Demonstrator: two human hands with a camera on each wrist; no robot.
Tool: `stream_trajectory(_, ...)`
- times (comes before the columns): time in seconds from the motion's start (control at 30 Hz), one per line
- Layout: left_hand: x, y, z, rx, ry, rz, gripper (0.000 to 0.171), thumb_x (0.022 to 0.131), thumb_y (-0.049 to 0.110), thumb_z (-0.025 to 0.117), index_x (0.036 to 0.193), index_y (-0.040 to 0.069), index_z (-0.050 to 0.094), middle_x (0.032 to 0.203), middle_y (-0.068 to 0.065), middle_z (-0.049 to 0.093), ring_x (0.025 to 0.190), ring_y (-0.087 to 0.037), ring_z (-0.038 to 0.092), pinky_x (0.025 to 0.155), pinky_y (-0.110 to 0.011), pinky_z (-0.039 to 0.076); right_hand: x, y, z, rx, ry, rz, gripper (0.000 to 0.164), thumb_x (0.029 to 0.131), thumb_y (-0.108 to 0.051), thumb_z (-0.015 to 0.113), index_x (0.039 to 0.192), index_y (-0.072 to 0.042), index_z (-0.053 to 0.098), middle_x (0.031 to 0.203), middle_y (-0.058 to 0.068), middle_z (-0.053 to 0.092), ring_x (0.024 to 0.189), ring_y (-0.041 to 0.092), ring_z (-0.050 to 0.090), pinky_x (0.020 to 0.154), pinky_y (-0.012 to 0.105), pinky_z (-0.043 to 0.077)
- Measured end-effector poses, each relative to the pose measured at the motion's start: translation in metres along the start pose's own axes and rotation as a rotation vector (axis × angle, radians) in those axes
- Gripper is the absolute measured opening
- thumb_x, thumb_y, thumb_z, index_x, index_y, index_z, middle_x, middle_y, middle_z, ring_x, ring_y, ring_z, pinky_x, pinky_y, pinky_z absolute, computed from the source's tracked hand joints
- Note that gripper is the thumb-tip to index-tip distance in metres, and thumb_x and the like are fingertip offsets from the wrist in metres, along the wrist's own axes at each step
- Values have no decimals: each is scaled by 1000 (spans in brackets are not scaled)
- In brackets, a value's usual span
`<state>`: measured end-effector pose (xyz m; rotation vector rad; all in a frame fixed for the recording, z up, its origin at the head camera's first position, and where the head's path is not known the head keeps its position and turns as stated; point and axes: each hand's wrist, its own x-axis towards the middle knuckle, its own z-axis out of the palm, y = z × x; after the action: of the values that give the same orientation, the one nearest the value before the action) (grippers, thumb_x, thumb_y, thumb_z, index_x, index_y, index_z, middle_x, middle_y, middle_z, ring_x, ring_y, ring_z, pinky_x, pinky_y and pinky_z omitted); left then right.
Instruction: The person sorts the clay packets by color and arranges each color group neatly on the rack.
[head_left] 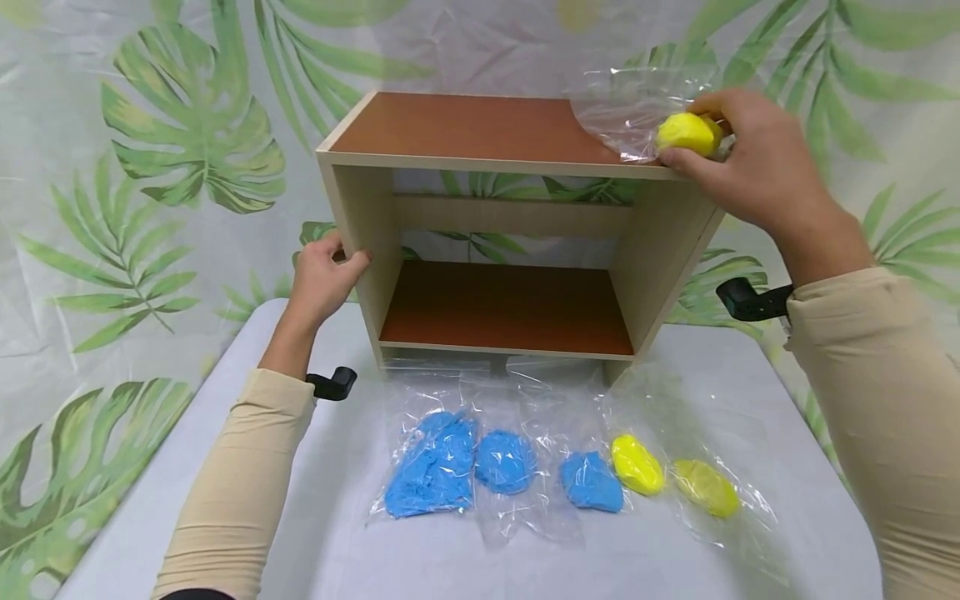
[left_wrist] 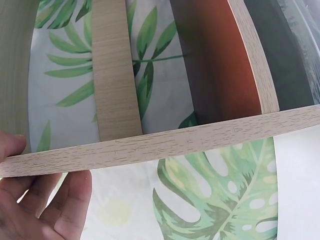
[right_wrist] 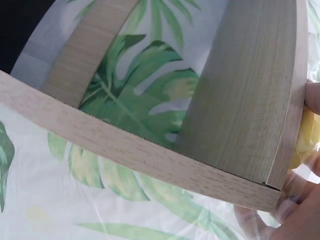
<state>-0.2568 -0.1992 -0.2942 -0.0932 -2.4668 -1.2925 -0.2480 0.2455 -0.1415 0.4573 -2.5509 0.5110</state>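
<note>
A small wooden shelf unit with brown boards stands on the white table. My left hand grips the front edge of its left side panel; in the left wrist view the thumb is on one face of the panel and the fingers are on the other. At the top right corner, my right hand holds a clear plastic bag with a yellow lump of modelling clay in it. The bag's loose end spreads over the top board. In the right wrist view, the fingers show only partly beside the panel edge.
On the table, before the shelf, lie clear bags with three blue clay lumps, a large one, a round one and a smaller one, and two yellow lumps. A leaf-patterned cloth hangs behind.
</note>
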Motion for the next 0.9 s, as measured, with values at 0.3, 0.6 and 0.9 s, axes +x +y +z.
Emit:
stream_trajectory(0.3, -1, 0, 1, 8, 11, 17, 41, 94, 26, 52, 122, -1, 64, 122, -23, 68, 112, -33, 64, 89, -44, 52, 4, -6, 5, 67, -35, 83, 60, 97, -37, 59, 148, -9, 43, 140, 20, 51, 117, 37, 47, 91, 30, 37)
stream_trajectory(0.6, -2, -1, 0, 4, 8, 6, 43, 94, 28, 52, 123, -1, 64, 122, -24, 67, 112, -33, 63, 91, -46, 52, 6, -10, 8, 90, -69, 120, 60, 98, -35, 56, 149, -8, 40, 141, 22, 48, 118, 38, 45, 97, 46, 39)
stream_trajectory(0.9, -2, -2, 2, -8, 7, 7, 45, 95, 28, 51, 129, 0, 61, 127, -24, 65, 117, -35, 61, 96, -53, 52, 7, -11, 6, 84, -96, 145, 64, 99, -34, 55, 154, -8, 33, 149, 24, 42, 124, 42, 42, 106, 58, 37)
